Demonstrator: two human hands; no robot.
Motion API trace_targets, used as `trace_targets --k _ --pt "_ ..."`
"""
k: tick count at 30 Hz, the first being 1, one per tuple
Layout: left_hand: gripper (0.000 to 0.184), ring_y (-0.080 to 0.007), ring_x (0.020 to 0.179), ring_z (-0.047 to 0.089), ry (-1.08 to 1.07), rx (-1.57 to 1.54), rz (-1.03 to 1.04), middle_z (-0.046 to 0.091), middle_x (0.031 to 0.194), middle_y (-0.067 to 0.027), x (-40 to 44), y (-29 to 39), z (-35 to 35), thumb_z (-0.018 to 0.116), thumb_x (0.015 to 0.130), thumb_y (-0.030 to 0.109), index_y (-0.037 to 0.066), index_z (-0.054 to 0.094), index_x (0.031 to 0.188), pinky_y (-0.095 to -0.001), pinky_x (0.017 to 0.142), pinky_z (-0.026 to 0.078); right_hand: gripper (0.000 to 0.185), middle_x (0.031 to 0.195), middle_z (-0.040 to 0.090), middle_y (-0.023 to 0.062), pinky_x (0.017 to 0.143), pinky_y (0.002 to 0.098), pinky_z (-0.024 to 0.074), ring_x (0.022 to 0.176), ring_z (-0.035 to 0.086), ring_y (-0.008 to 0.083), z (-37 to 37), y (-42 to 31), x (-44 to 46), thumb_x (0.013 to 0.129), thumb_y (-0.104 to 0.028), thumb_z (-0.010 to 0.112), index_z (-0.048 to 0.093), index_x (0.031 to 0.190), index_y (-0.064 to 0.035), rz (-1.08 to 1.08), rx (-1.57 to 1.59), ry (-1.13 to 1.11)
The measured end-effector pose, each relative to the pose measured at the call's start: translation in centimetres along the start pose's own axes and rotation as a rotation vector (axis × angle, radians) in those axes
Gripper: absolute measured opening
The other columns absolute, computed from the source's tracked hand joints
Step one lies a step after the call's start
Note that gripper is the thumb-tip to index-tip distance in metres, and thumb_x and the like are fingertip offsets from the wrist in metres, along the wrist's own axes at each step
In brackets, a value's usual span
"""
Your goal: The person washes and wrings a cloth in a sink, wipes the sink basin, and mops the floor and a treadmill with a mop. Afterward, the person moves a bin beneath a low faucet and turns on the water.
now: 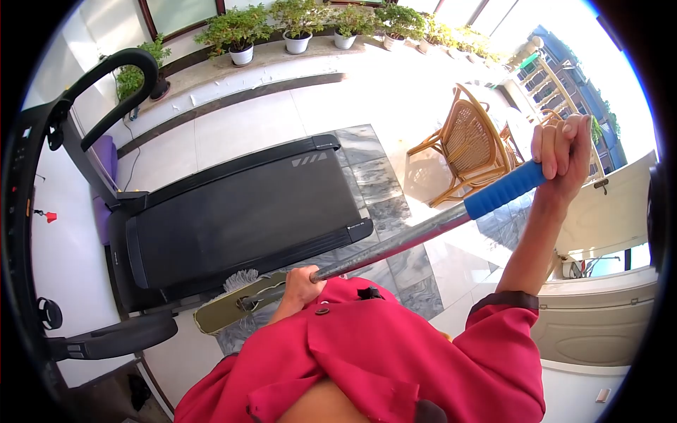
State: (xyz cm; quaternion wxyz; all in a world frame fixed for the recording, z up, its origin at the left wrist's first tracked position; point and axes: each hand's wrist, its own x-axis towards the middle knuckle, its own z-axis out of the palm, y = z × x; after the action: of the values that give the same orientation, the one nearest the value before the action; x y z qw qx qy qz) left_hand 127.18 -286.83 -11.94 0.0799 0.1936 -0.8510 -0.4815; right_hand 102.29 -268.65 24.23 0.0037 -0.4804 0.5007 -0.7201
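Note:
A metal mop pole [395, 243] runs across the view, from the lower middle up to the right. My right hand [564, 155] is raised, its fingers wrapped round the end of the blue ribbed grip [504, 190]. Lower down, my left hand [305, 285] is closed round the pole near my waist. Beyond my left hand is the flat olive-green mop head [236, 303], with grey strands at its edge. It lies beside the near side of a black treadmill [247, 218].
Potted plants [297, 39] line a ledge at the back. A wicker chair [469, 141] stands on the tiled floor right of the treadmill. Treadmill handrails [116, 335] rise at the left. A pale cabinet or door [592, 324] is at the right.

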Motion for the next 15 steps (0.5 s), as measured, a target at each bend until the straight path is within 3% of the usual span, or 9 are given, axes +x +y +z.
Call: trace_targets --k 7,11,12,13,14,15 --pt "0.019 -0.0365 0.060 0.055 0.009 0.005 -0.030 0.055 0.059 -0.0161 -0.1 0.0 1.3 0.064 0.061 0.019 0.005 0.052 0.059 -0.0418 0.052 0.042 0.036 0.040 0.029 -0.0040 0.042 0.0253 0.0366 0.032 0.033 0.0076 -1.0 1.5 1.1 0.098 -0.023 0.024 0.049 0.077 -0.0072 0.014 0.048 -0.076" --pt "0.020 -0.0357 0.060 0.055 0.088 -0.001 -0.129 0.054 0.058 -0.0158 -0.5 0.1 0.5 0.065 0.060 0.020 0.005 0.052 0.059 -0.0410 0.051 0.043 0.034 0.041 0.030 -0.0062 0.046 0.0232 0.0358 0.034 0.035 0.0059 0.2 4.6 3.6 0.098 -0.022 0.025 0.048 0.078 -0.0074 0.014 0.236 -0.288" --pt "0.019 -0.0359 0.060 0.056 0.126 0.000 -0.158 0.054 0.058 -0.0157 -0.7 0.3 0.2 0.064 0.061 0.020 0.005 0.052 0.058 -0.0416 0.052 0.043 0.035 0.041 0.030 -0.0066 0.045 0.0224 0.0347 0.035 0.034 0.0045 -0.2 5.7 4.1 0.098 -0.021 0.022 0.047 0.079 -0.0080 0.013 0.276 -0.262" --pt "0.018 -0.0361 0.060 0.056 0.169 -0.001 -0.188 0.055 0.058 -0.0155 -0.9 0.3 0.1 0.063 0.061 0.020 0.006 0.052 0.058 -0.0422 0.053 0.043 0.033 0.041 0.029 -0.0048 0.050 0.0198 0.0332 0.035 0.030 0.0033 -1.6 6.6 4.1 0.096 -0.020 0.029 0.043 0.068 -0.0114 0.060 0.190 -0.041" --pt "0.017 -0.0362 0.060 0.056 0.206 0.034 -0.215 0.055 0.059 -0.0154 -1.1 0.1 0.2 0.062 0.061 0.020 0.006 0.053 0.058 -0.0428 0.054 0.044 0.027 0.051 0.044 -0.0008 0.062 0.0184 0.0437 0.047 0.047 0.0041 -0.8 7.6 4.3 0.093 -0.026 0.033 0.046 0.075 -0.0105 0.015 -0.236 0.423" --pt "0.017 -0.0363 0.061 0.056 0.230 0.068 -0.226 0.056 0.059 -0.0152 -1.6 -0.1 0.3 0.062 0.061 0.020 0.006 0.053 0.058 -0.0433 0.055 0.044 0.029 0.051 0.044 0.0003 0.069 0.0169 0.0414 0.047 0.046 0.0030 -2.3 8.5 5.0 0.093 -0.024 0.032 0.043 0.069 -0.0127 0.004 -0.196 0.348"
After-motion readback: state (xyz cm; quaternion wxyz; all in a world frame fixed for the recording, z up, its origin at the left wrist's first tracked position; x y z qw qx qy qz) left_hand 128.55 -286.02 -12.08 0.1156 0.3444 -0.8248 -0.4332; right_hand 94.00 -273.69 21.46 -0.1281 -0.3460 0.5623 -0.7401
